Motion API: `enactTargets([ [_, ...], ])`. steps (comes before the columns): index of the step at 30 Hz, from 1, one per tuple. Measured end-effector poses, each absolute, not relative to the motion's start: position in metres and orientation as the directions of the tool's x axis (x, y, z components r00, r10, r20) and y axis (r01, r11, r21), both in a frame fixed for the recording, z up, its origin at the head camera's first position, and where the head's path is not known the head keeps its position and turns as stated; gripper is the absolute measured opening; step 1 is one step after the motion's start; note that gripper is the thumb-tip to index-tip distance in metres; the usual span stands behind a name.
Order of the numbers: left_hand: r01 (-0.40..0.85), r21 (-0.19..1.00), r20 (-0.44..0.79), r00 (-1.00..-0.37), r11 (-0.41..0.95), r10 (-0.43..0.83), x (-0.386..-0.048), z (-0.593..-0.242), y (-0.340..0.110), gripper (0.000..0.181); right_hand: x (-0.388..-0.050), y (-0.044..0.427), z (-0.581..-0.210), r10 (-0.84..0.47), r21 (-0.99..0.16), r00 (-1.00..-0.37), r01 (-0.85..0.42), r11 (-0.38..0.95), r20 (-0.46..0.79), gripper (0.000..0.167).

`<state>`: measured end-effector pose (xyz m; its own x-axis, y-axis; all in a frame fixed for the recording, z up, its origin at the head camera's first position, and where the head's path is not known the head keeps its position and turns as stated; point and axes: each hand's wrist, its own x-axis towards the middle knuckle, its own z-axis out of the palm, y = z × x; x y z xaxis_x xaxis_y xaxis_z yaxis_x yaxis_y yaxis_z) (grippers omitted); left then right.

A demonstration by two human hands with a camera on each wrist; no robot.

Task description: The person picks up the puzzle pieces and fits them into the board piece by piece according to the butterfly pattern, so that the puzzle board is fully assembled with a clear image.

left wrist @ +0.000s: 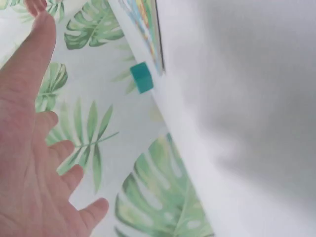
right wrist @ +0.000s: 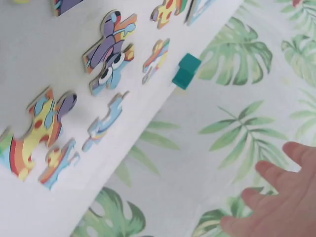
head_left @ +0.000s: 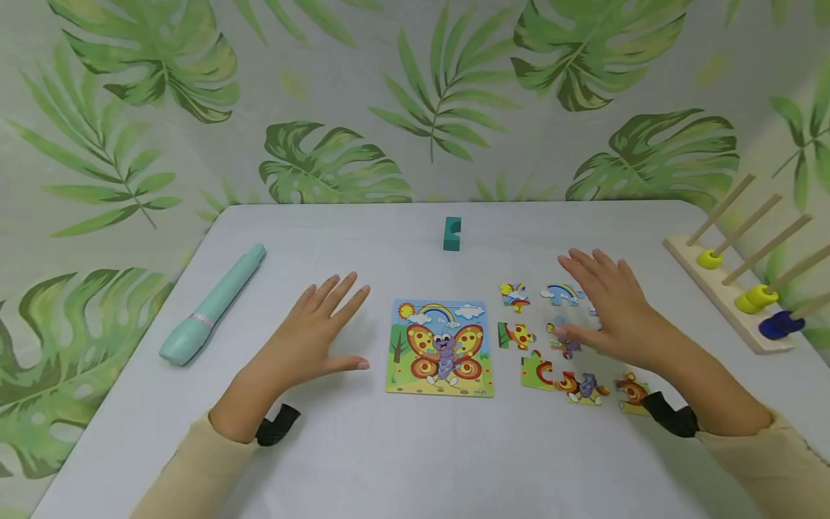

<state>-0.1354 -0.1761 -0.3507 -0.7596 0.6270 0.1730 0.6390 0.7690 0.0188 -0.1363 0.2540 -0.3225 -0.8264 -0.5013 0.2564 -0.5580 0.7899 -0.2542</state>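
Note:
My left hand (head_left: 310,339) hovers over the table to the left of a butterfly picture board (head_left: 441,349), fingers spread and holding nothing. On the other side my right hand (head_left: 612,317) is held above the loose jigsaw pieces (head_left: 537,371), its fingers straight and thumb apart. It partly hides some pieces in the head view. Several of these pieces (right wrist: 106,126) lie scattered in the right wrist view, showing parts of a butterfly and a rainbow. The board lies flat, with a sun, rainbow and butterfly on it.
A teal notched block (head_left: 452,234) sits near the table's back edge. At the left lies a mint-green microphone-shaped object (head_left: 210,306). A wooden peg stand (head_left: 726,295) with yellow and blue beads stands at the right. Leaf-patterned cloth (head_left: 441,94) hangs behind the white table (head_left: 337,245).

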Motion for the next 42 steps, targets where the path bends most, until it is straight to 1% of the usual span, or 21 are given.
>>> enactTargets([
  [3,0.661,0.082,0.177,-0.746,0.746,0.642,-0.141,-0.362,-0.168,0.091,-0.145,0.247,-0.324,-0.472,-0.384,-0.845,-0.535,0.752,0.252,0.086],
  [6,0.651,0.19,0.154,-0.759,0.735,0.633,-0.145,-0.374,-0.16,0.088,-0.151,0.24,-0.327,-0.426,-0.487,-0.876,-0.48,0.73,0.224,0.083],
  [11,0.593,0.394,0.097,-0.786,0.702,0.611,-0.148,-0.388,-0.149,0.088,-0.164,0.23,-0.338,-0.376,-0.597,-0.902,-0.425,0.681,0.214,0.082],
  [15,0.531,0.49,0.011,-0.797,0.691,0.604,-0.149,-0.395,-0.144,0.088,-0.17,0.224,-0.345,-0.369,-0.662,-0.898,-0.428,0.615,0.238,0.078],
  [18,0.522,0.5,-0.027,-0.788,0.691,0.615,-0.15,-0.402,-0.143,0.088,-0.166,0.215,-0.34,-0.354,-0.705,-0.908,-0.402,0.584,0.224,0.074],
  [21,0.539,0.485,-0.031,-0.776,0.688,0.63,-0.152,-0.406,-0.144,0.087,-0.166,0.213,-0.342,-0.344,-0.741,-0.919,-0.366,0.563,0.193,0.071],
  [26,0.573,0.468,-0.004,-0.76,0.673,0.65,-0.153,-0.409,-0.145,0.083,-0.188,0.229,-0.372,-0.347,-0.769,-0.925,-0.332,0.546,0.152,0.075],
  [28,0.581,0.466,0.008,-0.757,0.667,0.654,-0.154,-0.409,-0.146,0.081,-0.192,0.233,-0.378,-0.36,-0.776,-0.926,-0.311,0.549,0.116,0.076],
  [32,0.58,0.472,0.01,-0.757,0.664,0.653,-0.155,-0.411,-0.147,0.08,-0.196,0.238,-0.386,-0.373,-0.778,-0.928,-0.249,0.577,0.021,0.079],
  [36,0.576,0.48,0.014,-0.759,0.661,0.651,-0.155,-0.413,-0.147,0.08,-0.199,0.24,-0.391,-0.376,-0.751,-0.925,-0.209,0.627,-0.056,0.082],
  [42,0.576,0.48,0.016,-0.76,0.662,0.65,-0.156,-0.415,-0.148,0.08,-0.204,0.241,-0.398,-0.394,-0.724,-0.913,-0.203,0.66,-0.103,0.082],
])
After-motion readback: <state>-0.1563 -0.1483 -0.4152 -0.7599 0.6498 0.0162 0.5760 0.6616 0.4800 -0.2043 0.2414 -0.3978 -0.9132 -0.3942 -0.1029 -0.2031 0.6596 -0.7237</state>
